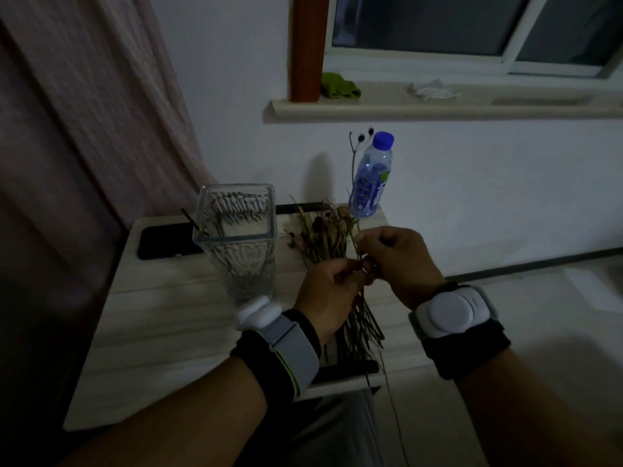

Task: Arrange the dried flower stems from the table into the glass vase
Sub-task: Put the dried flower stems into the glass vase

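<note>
Dried flower stems (323, 241) lie in a loose bundle on the pale table (161, 318), heads toward the wall and cut ends toward the person, just right of the glass vase (237, 237); the table itself stands against a white wall under a window sill (438, 107), with a pink curtain (84, 112) hanging at the left; the vase is square-mouthed, upright, and already has a few thin dark stalks in it, one poking out over its left rim; a dark flat phone-like slab (168, 242) lies behind the vase on the tabletop; a clear water bottle (371, 176) with a blue cap stands at the far right corner of the table; the left hand (328, 294) is curled, fingertips pinching stems over the bundle; the right hand (401, 257) is likewise curled, thumb and fingers nipping a single stem (353, 170) that rises upright past the bottle to small dark round heads; both wrists wear grey-and-white bands; a green cloth (340, 85) sits on the sill.
</note>
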Demonstrator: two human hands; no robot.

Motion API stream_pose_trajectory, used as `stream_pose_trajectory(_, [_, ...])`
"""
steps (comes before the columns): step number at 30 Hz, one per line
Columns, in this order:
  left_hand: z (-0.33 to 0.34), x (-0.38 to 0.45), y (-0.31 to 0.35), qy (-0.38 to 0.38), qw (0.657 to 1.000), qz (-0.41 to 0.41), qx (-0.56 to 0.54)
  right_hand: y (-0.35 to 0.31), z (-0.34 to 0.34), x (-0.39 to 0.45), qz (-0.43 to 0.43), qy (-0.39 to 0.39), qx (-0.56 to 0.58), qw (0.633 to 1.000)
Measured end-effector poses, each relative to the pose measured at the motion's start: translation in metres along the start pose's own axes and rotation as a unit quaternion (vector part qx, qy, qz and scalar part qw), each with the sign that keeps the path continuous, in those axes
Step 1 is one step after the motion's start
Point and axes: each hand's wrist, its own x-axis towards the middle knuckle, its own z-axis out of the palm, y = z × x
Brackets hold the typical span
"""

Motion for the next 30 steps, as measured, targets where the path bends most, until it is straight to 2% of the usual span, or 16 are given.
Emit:
stream_pose_trajectory(6, [-0.008,-0.009,0.0,-0.002,1.0,0.025,0.015,-0.006,0.001,-0.015,-0.027,-0.016,-0.041,0.999])
stream_pose_trajectory(12, [-0.011,-0.024,-0.008,-0.006,0.999,0.034,0.029,0.002,-0.013,-0.039,-0.013,0.001,-0.103,0.995])
stream_pose_trajectory(21, [0.006,-0.059,-0.033,-0.038,0.999,0.001,0.015,0.039,-0.056,-0.104,0.053,0.05,-0.167,0.983])
stream_pose_trajectory(30, [0.01,-0.077,-0.049,-0.036,0.999,-0.023,0.004,0.121,-0.073,-0.146,0.156,0.053,-0.2,0.966])
